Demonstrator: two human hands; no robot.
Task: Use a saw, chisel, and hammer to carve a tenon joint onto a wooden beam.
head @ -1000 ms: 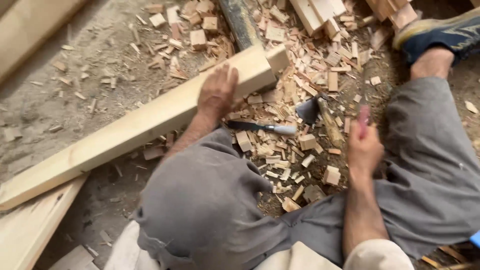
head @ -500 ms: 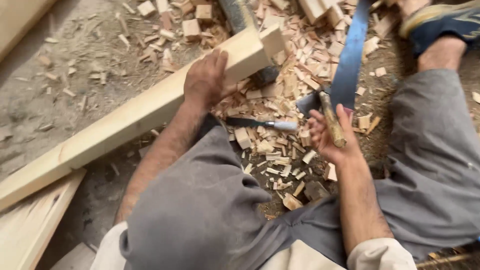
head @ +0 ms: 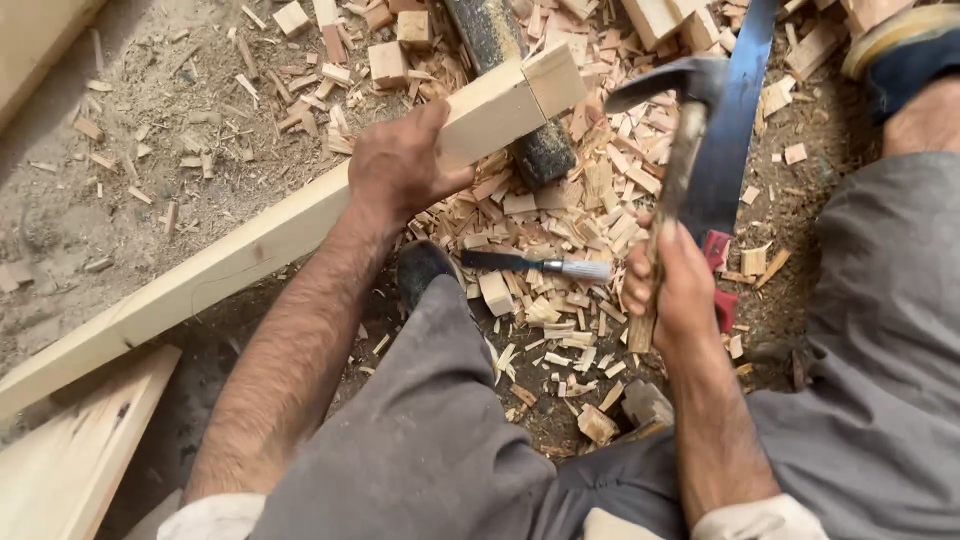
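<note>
I am watching from far, through the head camera. The left hand (head: 400, 165) is pressing down on a long pale wooden beam (head: 250, 250), its fingers wrapped over the top edge near the squared end, which is lying across a dark round bar (head: 510, 80). The right hand (head: 675, 290) is clenched around the wooden handle of a hammer (head: 680, 120), gripping it low, and the curved metal head is lifted above the chips, to the right of the beam end.

To do this well, I think the left hand should be holding the beam firm and keeping its fingers away from the end, because the hammer head is hanging near that end. A grip low on the handle is giving a good swing, but it is needing careful aim.

A chisel (head: 535, 266) with a dark handle is lying on the floor between the two hands. A saw blade (head: 735, 130) with a red handle is lying behind the hammer. The floor (head: 130, 150) is dusty earth, covered with many wood chips (head: 580, 200) and small offcuts. Another plank (head: 70, 450) is lying at the lower left. The person is sitting in grey trousers, one shoe (head: 900, 50) showing at the upper right.
</note>
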